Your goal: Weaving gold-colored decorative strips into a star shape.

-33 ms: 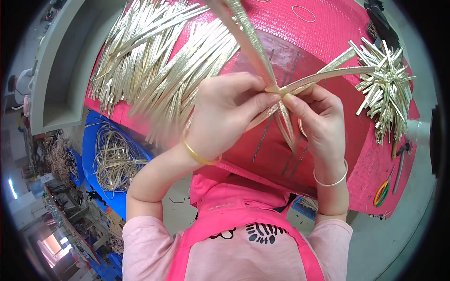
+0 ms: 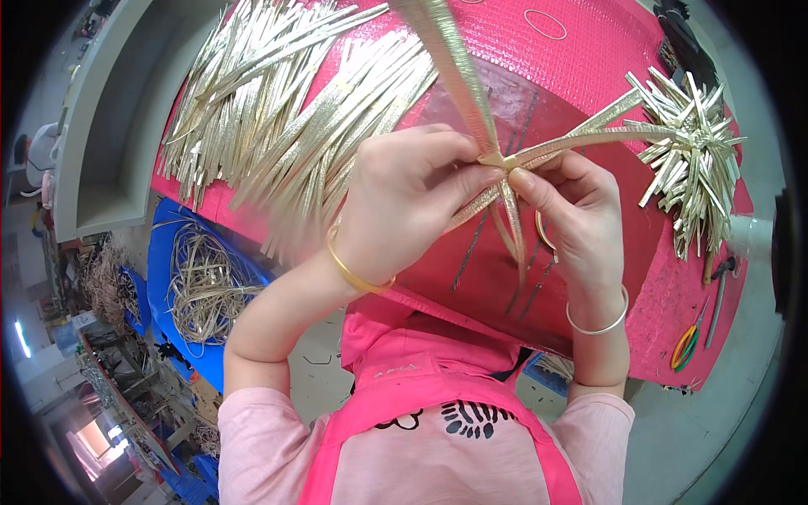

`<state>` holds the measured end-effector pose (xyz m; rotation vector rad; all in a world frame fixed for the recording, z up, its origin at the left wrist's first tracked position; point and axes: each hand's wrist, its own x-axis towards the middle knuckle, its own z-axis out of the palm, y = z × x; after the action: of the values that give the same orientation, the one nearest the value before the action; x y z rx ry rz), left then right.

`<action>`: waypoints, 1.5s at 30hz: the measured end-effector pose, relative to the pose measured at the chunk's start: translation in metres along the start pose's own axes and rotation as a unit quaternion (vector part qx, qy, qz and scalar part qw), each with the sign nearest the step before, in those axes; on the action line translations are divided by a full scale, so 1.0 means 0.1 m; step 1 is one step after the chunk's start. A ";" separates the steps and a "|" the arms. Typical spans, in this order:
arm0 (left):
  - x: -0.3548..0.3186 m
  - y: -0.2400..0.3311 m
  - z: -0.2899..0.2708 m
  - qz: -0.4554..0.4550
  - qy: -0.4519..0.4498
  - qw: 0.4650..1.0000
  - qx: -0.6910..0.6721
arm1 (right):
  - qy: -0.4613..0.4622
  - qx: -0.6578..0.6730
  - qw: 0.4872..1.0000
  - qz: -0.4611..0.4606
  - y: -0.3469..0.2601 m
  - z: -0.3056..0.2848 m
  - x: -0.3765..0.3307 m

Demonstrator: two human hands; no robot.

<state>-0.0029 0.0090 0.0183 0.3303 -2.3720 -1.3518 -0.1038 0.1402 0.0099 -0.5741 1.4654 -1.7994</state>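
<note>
Gold woven strips point(image 2: 459, 71) cross in a small knot point(image 2: 507, 163) over the dark red mat. My left hand point(image 2: 417, 178) pinches the strips just left of the knot, thumb against fingers. Close beside it, my right hand point(image 2: 572, 202) grips the knot's right side between thumb and bent fingers. One long strip runs up past the top edge. Others reach right toward a gold strip bundle point(image 2: 694, 147), and short ends hang below the knot. My fingers hide part of the crossing.
Heaps of cut gold strips point(image 2: 252, 93) cover the pink table's point(image 2: 581, 42) left side. Scissors with coloured handles point(image 2: 686, 347) lie near the right edge, by a dark rod point(image 2: 718, 303). A blue bin point(image 2: 160, 269) of tangled strips stands left, below a grey box point(image 2: 97, 135).
The long upper strip has swung slightly right, and the short ends below the knot have shifted. Both hands keep their pinch in nearly the same place.
</note>
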 end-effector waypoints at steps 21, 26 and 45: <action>-0.01 -0.04 0.06 0.038 0.103 0.993 0.041 | -0.054 -0.044 0.998 0.001 0.06 -0.01 0.13; 0.02 0.01 -0.03 0.055 0.018 0.997 0.059 | -0.106 -0.018 0.991 0.074 0.01 -0.07 0.17; 0.11 0.05 0.01 -0.208 -0.092 0.933 -0.280 | -0.038 0.093 0.992 0.072 0.03 -0.11 0.09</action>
<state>-0.0132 0.0083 0.0239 0.5736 -1.9903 -2.2654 -0.1166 0.1395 0.0030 -0.4274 1.2384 -1.7576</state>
